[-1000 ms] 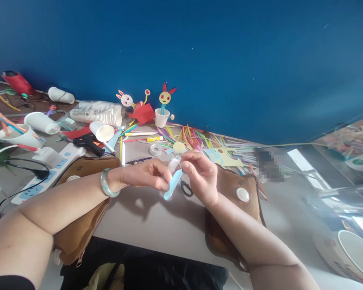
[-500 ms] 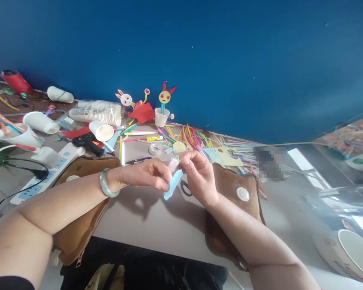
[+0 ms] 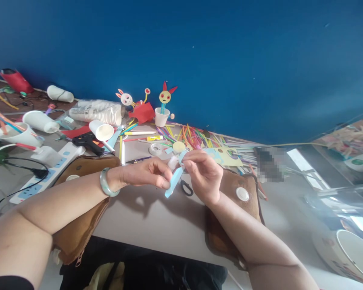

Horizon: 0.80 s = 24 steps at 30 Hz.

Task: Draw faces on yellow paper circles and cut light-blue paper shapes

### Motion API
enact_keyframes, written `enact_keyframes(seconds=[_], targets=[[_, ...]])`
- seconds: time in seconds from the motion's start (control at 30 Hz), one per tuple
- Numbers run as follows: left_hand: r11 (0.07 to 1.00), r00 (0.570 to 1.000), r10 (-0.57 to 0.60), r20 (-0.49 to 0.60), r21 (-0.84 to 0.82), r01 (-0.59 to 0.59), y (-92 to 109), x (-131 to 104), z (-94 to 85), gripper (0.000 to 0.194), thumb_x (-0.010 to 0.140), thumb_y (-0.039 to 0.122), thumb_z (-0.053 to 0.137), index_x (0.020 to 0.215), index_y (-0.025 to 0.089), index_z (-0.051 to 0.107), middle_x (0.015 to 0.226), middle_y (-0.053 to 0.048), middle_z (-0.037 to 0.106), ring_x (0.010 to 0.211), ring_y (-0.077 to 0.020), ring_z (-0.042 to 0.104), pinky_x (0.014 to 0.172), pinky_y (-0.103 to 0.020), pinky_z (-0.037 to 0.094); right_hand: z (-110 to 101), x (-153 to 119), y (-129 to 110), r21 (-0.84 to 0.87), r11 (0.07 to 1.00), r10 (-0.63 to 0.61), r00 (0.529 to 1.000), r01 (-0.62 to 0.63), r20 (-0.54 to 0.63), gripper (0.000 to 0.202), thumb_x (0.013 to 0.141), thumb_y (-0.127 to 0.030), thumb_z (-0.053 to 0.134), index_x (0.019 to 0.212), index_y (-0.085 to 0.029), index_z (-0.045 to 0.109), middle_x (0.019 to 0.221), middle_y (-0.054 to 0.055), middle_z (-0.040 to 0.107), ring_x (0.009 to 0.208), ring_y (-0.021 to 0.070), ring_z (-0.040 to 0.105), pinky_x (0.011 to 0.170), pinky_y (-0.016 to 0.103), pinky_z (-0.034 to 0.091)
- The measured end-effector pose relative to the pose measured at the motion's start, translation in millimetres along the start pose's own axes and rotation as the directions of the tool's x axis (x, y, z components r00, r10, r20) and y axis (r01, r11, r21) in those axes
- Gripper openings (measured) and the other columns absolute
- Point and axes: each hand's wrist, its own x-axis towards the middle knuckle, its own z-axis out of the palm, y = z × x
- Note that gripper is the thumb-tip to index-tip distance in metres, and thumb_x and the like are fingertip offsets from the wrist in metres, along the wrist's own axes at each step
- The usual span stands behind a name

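Between both hands is a narrow light blue paper strip (image 3: 174, 182). My left hand (image 3: 151, 173) pinches its lower part between thumb and fingers. My right hand (image 3: 203, 173) has its thumb and fingertips closed on the strip's upper end, which bends to the right. A small whitish translucent piece (image 3: 172, 162) shows just behind the strip; what holds it is hidden. Below and right of the strip, the black handle of scissors (image 3: 186, 188) lies on the grey table (image 3: 145, 225). A clear tape roll (image 3: 155, 149) lies beyond my left hand.
Brown cushions (image 3: 78, 201) lie under both forearms. A power strip (image 3: 48, 173), glue gun (image 3: 89, 143) and paper cups (image 3: 101, 131) are on the left. Colourful pipe cleaners (image 3: 193, 139) and a potted paper figure (image 3: 162, 117) stand or lie near the blue wall (image 3: 199, 60).
My right hand has shifted slightly right and turned. The upper end of the blue strip now shows bent at its fingertips, and more of the scissors handle is visible.
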Motion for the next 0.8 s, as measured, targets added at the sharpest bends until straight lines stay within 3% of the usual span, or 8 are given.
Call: enact_keyframes(seconds=[0.07,0.33,0.53,0.7,0.8], targets=[[1.000,1.000,-0.015,-0.012,0.012,0.015,-2.3,-0.5,-0.6,0.014,0.080,0.029,0.069,0.073,0.019,0.075,0.075,-0.004,0.059,0.075,-0.0155,0.050,0.070,-0.028,0.044,0.1,0.9,1.3,-0.031,0.998,-0.050,0.999,0.050,0.009,0.005,0.087,-0.019,0.067,0.085,-0.024,0.067,0.074,0.002,0.066,0.072,0.0180,0.061,0.070,0.037,0.050],[1.000,1.000,0.000,0.015,0.024,0.000,-2.6,-1.1,-0.8,0.014,0.082,0.028,0.068,0.077,0.019,0.077,0.074,-0.004,0.063,0.070,-0.0137,0.051,0.065,-0.026,0.041,-0.1,2.9,1.5,-0.104,0.991,-0.089,0.996,0.089,0.001,0.016,0.080,-0.011,0.074,0.084,-0.027,0.074,0.080,0.001,0.067,0.072,0.0163,0.062,0.067,0.034,0.050],[0.980,1.000,0.003,0.001,0.198,-0.003,-0.2,-1.3,-1.5,0.018,0.081,0.033,0.068,0.077,0.018,0.077,0.072,-0.004,0.061,0.072,-0.0150,0.053,0.066,-0.025,0.044,0.6,1.2,1.3,-0.196,0.974,-0.109,0.993,0.115,0.042,0.010,0.086,-0.015,0.067,0.081,-0.024,0.068,0.078,0.002,0.066,0.073,0.0178,0.062,0.069,0.036,0.049],[0.965,1.000,0.015,0.017,0.260,-0.019,0.4,-0.9,-1.8,0.020,0.082,0.035,0.067,0.078,0.018,0.077,0.073,-0.004,0.062,0.073,-0.0154,0.054,0.066,-0.026,0.045,0.3,-0.4,2.4,-0.345,0.913,-0.199,0.976,0.217,0.087,0.009,0.089,-0.016,0.061,0.085,-0.024,0.062,0.077,0.002,0.066,0.075,0.0196,0.063,0.075,0.040,0.046],[0.959,1.000,0.016,0.013,0.282,-0.019,-1.2,-0.5,-2.2,0.019,0.083,0.034,0.067,0.080,0.019,0.077,0.074,-0.004,0.061,0.074,-0.0154,0.054,0.067,-0.026,0.044,0.4,-0.6,3.4,-0.335,0.921,-0.169,0.979,0.197,0.110,0.010,0.091,-0.016,0.057,0.085,-0.023,0.058,0.076,0.001,0.065,0.076,0.0188,0.062,0.077,0.039,0.045]])
